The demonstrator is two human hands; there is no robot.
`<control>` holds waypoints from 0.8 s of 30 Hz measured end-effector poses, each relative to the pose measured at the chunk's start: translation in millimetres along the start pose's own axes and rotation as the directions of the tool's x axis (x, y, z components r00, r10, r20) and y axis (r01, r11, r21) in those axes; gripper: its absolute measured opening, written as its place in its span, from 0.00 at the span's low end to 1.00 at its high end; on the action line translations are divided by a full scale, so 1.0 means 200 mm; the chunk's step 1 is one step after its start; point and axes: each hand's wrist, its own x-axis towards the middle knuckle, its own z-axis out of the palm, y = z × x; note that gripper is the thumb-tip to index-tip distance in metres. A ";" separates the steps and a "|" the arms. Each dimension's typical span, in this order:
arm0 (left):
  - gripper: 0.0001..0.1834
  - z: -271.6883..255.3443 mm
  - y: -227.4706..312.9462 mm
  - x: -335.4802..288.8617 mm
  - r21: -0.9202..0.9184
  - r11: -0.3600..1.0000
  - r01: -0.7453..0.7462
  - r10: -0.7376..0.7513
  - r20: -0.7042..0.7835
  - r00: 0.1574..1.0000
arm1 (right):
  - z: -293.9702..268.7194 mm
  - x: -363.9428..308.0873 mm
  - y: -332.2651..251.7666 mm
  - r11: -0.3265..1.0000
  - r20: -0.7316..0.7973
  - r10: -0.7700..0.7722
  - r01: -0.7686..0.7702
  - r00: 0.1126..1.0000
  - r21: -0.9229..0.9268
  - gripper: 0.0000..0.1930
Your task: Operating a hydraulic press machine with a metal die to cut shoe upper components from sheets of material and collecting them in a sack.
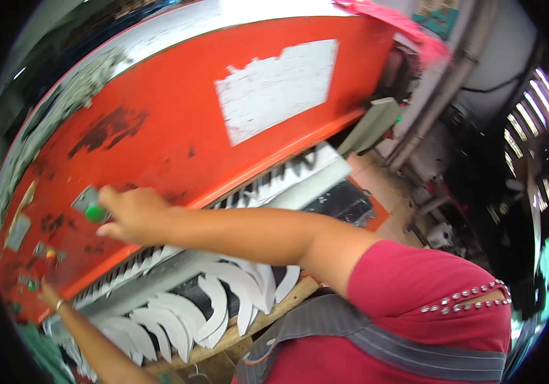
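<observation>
My right hand (137,216) reaches across to the left in front of a red machine panel (178,121). Its thumb and forefinger are apart, on either side of a round green button (96,213) beside a small metal plate (84,199). At the lower left, my left hand (49,296) is at the panel's edge with fingers stretched out, close to a second green button (33,284). It looks small and somewhat blurred, and whether it touches the button I cannot tell. Between them on the panel is an orange-red knob (51,255). Neither hand visibly holds anything.
Below the panel, several white crescent-shaped pieces (213,307) lie in overlapping rows along a wooden edge (287,297). A pale bar (287,195) runs beneath the panel's slot. Pink cloth (409,29) hangs at the upper right, near a pipe (437,96).
</observation>
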 end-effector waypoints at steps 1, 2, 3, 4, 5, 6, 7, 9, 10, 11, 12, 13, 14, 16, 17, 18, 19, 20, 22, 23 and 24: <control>0.34 0.55 0.03 -0.25 0.194 0.981 0.030 -0.042 0.058 0.997 | 0.04 0.08 0.20 0.983 -0.132 0.030 -0.054 0.991 -0.176 0.20; 0.30 0.51 0.05 -0.28 0.133 0.991 -0.031 0.018 0.095 0.995 | 0.07 0.12 0.20 0.970 -0.127 0.064 -0.091 0.990 -0.226 0.17; 0.31 -0.06 0.07 -0.01 0.176 0.962 -0.211 0.198 0.086 0.976 | 0.14 0.12 0.02 0.994 -0.095 0.007 -0.018 0.995 -0.112 0.16; 0.31 0.00 0.10 -0.06 0.147 0.966 -0.213 0.198 0.106 0.974 | 0.12 0.12 0.02 0.990 -0.108 0.021 -0.036 0.994 -0.135 0.15; 0.30 0.06 0.09 -0.18 0.027 0.989 -0.147 0.137 0.220 0.966 | 0.12 0.09 0.09 0.983 -0.111 0.051 -0.069 0.993 -0.171 0.15; 0.29 0.09 0.13 -0.28 -0.089 0.993 -0.072 0.097 0.326 0.940 | 0.07 0.06 0.09 0.982 -0.124 0.053 -0.074 0.991 -0.173 0.15; 0.29 -0.07 0.11 -0.33 -0.074 0.995 -0.072 0.091 0.307 0.947 | 0.10 0.05 0.06 0.991 -0.114 0.032 -0.046 0.993 -0.125 0.14; 0.25 -0.40 0.10 -0.38 0.273 0.902 -0.333 0.221 0.370 0.902 | 0.12 -0.02 -0.03 0.998 -0.061 -0.027 0.023 0.998 -0.060 0.14; 0.24 -0.38 0.08 -0.52 0.290 0.877 -0.384 0.237 0.434 0.869 | 0.11 -0.09 -0.01 0.998 -0.026 -0.047 0.046 0.999 -0.040 0.13; 0.22 -0.11 0.16 -0.81 0.252 0.856 -0.452 0.263 0.541 0.799 | 0.02 -0.17 0.06 0.995 -0.064 -0.014 0.008 0.998 -0.096 0.13; 0.20 0.04 0.32 -1.12 0.127 0.867 -0.482 0.297 0.644 0.705 | -0.09 -0.24 0.07 0.991 -0.019 0.055 -0.057 0.998 -0.121 0.12; 0.13 0.05 0.49 -1.50 -0.060 0.893 -0.447 0.346 0.725 0.595 | -0.15 -0.33 0.05 0.987 0.042 0.108 -0.102 0.993 -0.124 0.12; 0.12 -0.03 0.77 -1.96 -0.019 0.951 -0.307 0.211 0.767 0.606 | -0.16 -0.41 0.05 0.989 0.040 0.100 -0.095 0.994 -0.115 0.12; 0.07 -0.15 0.81 -2.48 -0.339 0.843 -0.417 0.486 0.813 0.322 | -0.13 -0.55 0.04 0.996 0.056 0.066 -0.062 0.996 -0.064 0.12; 0.07 -0.16 0.81 -2.72 -0.310 0.861 -0.403 0.420 0.881 0.219 | -0.16 -0.63 0.06 0.997 0.058 0.060 -0.056 0.997 -0.060 0.12; 0.08 -0.12 0.89 -2.92 -0.525 0.713 -0.465 0.588 0.809 -0.011 | -0.21 -0.71 0.09 0.990 0.035 0.111 -0.108 0.993 -0.087 0.12; 0.10 -0.09 0.91 -3.07 -0.586 0.691 -0.423 0.608 0.788 -0.100 | -0.28 -0.75 0.09 0.982 0.013 0.155 -0.153 0.988 -0.107 0.12; 0.12 -0.04 0.88 -3.20 -0.659 0.616 -0.433 0.651 0.735 -0.193 | -0.34 -0.83 0.08 0.983 0.011 0.155 -0.153 0.988 -0.106 0.12; 0.18 -0.01 0.84 -3.36 -0.653 0.521 -0.550 0.660 0.716 -0.225 | -0.45 -0.97 0.06 0.931 0.056 0.340 -0.327 0.939 -0.163 0.11; 0.21 0.02 0.84 -3.40 -0.613 0.488 -0.621 0.630 0.740 -0.236 | -0.51 -1.06 0.06 0.928 0.044 0.345 -0.334 0.938 -0.162 0.11; 0.24 0.02 0.85 -3.45 -0.568 0.450 -0.689 0.597 0.765 -0.241 | -0.55 -1.15 0.07 0.918 0.024 0.370 -0.362 0.929 -0.163 0.11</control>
